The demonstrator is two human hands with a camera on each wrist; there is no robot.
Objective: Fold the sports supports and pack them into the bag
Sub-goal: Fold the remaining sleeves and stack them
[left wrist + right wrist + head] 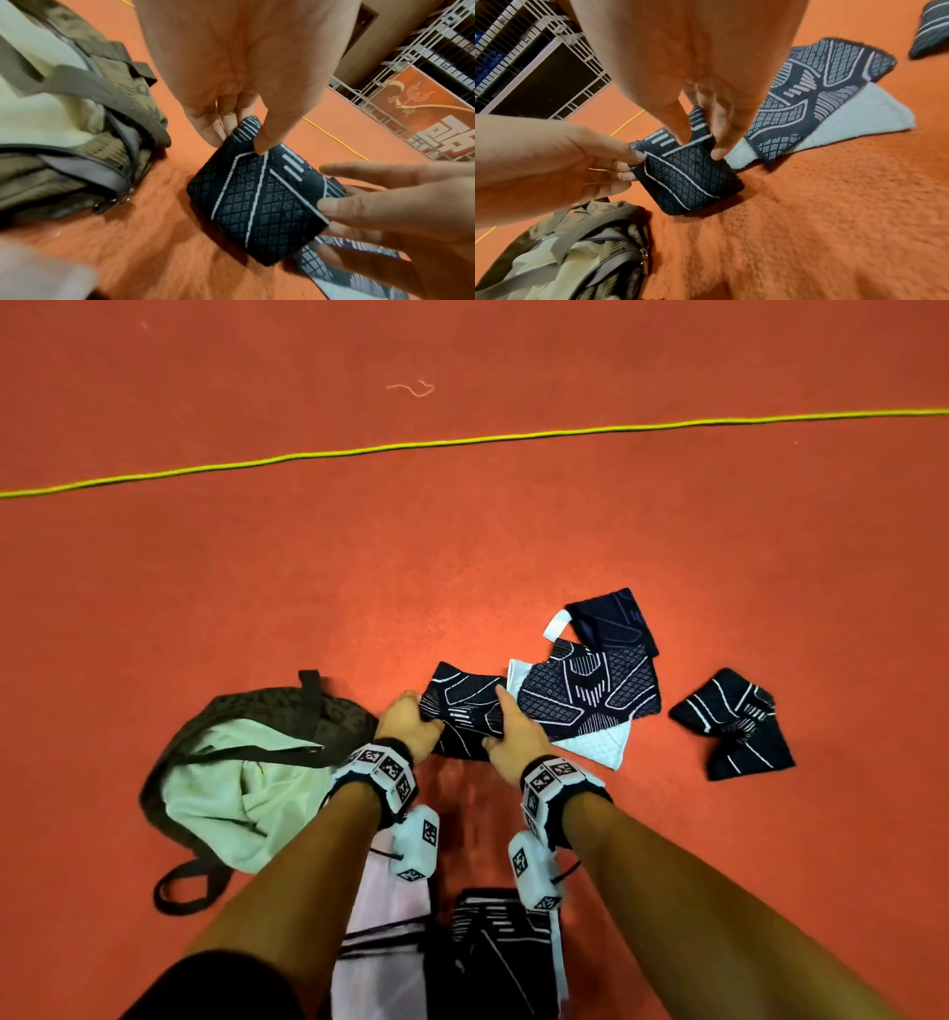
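Note:
A folded dark navy support (pixel 464 711) with white lines is held just above the red floor between both hands. My left hand (pixel 416 721) pinches its left edge, thumb in front and fingers behind, as the left wrist view shows on the support (pixel 257 203). My right hand (pixel 506 726) pinches the right upper edge of the support (pixel 693 176). The olive bag (pixel 246 773) lies open to the left with its pale green lining showing, close beside the left hand. Three more supports lie to the right: a large one (pixel 580 701) on a white piece, one (pixel 613 621) behind it, and one (pixel 734 726) further right.
A yellow cord (pixel 462 441) crosses the floor far ahead. A pink thread (pixel 411 388) lies beyond it. Black-and-white fabric (pixel 503 947) sits close to my body between my forearms. A white metal railing (pixel 539 50) stands at the edge of the floor.

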